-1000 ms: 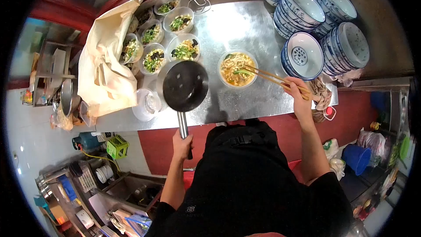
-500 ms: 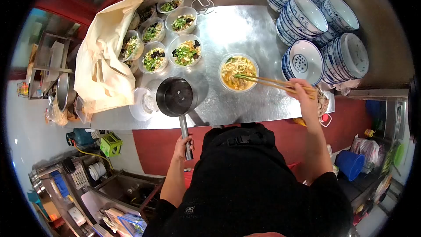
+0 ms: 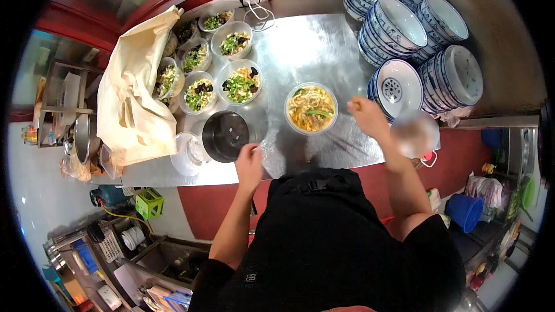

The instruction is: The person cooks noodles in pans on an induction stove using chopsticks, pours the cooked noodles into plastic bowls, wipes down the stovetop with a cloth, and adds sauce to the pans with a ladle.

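Over a silver metal tabletop was a round black pan; right of it stood a clear round plastic container of orange soup with pale noodles. The right hand curled beside the container, the left hand by the pan; what either grip grasped was unclear. A bright green vegetable strip topped the soup.

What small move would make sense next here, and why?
Probably the left hand should draw the pan back off the worktop: the round container already holds noodles in broth, while the pan's dark inside shows no noodles.
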Tool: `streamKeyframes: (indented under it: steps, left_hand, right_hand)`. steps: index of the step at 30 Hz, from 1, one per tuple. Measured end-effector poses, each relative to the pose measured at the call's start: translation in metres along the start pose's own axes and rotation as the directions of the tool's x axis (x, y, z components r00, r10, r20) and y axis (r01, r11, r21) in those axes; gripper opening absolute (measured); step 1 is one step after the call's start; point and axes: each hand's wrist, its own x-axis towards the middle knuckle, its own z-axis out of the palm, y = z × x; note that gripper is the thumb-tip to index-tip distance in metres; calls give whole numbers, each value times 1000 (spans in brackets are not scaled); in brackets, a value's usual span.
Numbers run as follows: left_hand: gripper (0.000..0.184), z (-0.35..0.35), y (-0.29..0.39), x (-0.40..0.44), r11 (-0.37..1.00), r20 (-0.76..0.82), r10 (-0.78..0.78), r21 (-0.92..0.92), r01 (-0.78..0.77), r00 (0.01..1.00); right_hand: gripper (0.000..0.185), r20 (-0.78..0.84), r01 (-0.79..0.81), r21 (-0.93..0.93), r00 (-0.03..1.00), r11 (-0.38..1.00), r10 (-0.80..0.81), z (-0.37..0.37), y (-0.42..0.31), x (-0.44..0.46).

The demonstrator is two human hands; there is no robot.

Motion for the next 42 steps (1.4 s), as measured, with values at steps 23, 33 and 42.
streamKeyframes:
  steps: [23, 33, 42]
  left_hand:
    - [22, 81, 117, 250, 985, 397, -122, -66, 161, 910]
    - [21, 95, 289, 469, 964, 300, 217, -217, -155, 929]
    - [24, 143, 309, 593, 965, 246, 74, -263, -7, 966]
  right_hand:
    - [22, -220, -18, 243, 973, 970, 73, 4, -52, 167]
    - [22, -583, 315, 150, 794, 937, -173, -115, -135, 394]
    - [18, -459, 204, 394, 889, 896, 0, -143, -142, 542]
